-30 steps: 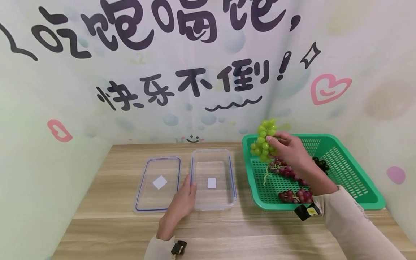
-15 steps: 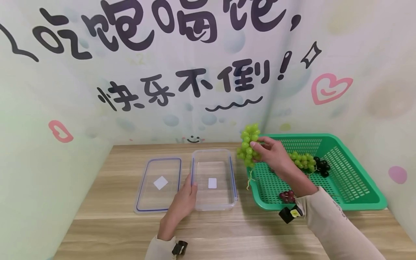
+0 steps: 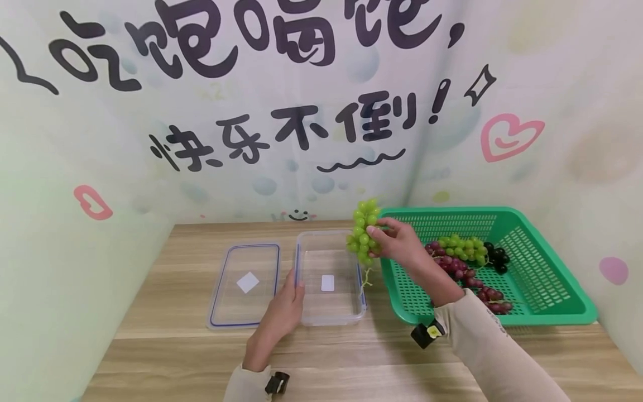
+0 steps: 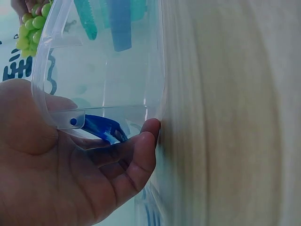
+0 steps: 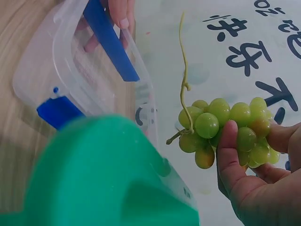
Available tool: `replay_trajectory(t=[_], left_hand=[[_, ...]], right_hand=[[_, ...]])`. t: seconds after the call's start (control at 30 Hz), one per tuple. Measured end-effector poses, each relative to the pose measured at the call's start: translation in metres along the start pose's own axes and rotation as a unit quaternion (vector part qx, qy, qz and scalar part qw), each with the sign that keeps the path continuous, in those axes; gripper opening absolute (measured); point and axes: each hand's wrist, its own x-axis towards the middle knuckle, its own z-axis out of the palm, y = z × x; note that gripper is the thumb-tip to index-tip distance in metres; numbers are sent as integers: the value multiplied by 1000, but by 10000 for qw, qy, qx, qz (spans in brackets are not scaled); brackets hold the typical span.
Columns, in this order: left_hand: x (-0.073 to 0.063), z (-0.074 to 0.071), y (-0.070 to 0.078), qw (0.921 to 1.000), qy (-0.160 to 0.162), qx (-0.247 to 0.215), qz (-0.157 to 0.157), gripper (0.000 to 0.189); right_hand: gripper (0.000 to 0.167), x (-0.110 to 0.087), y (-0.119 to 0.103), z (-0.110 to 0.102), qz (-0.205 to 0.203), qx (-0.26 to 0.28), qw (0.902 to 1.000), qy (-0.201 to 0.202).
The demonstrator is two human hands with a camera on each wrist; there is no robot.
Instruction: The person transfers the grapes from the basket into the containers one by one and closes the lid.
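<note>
My right hand (image 3: 402, 243) pinches a bunch of green grapes (image 3: 364, 230) between thumb and fingers, raised over the right edge of a clear plastic food container (image 3: 331, 320). In the right wrist view a bare stem (image 5: 184, 70) sticks out from the held grapes (image 5: 219, 113). My left hand (image 3: 282, 312) grips the container's left wall. The left wrist view shows its curled fingers (image 4: 141, 157) beside a blue clip (image 4: 101, 126), with the thumb partly behind the clear rim. The container holds no fruit, and a white label shows at its bottom.
Left of the container lies a clear lid (image 3: 243, 301) with a blue seal. At the right, a green basket (image 3: 562, 268) holds red grapes (image 3: 459, 271), green grapes (image 3: 463, 248) and black grapes (image 3: 497, 258). A printed cloth wall (image 3: 296, 184) stands behind the wooden table (image 3: 166, 346).
My right hand has carried the green grapes leftward from over the basket to the container's right edge. More fruit in the basket has come into sight. My left hand stays put.
</note>
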Motion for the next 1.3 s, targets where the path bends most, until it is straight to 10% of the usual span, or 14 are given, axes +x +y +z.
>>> replay_trajectory(t=[1.3], left_hand=[[3, 0, -1, 9999, -20, 60, -98, 57]], right_hand=[[34, 24, 22, 68, 790, 99, 9968, 77]])
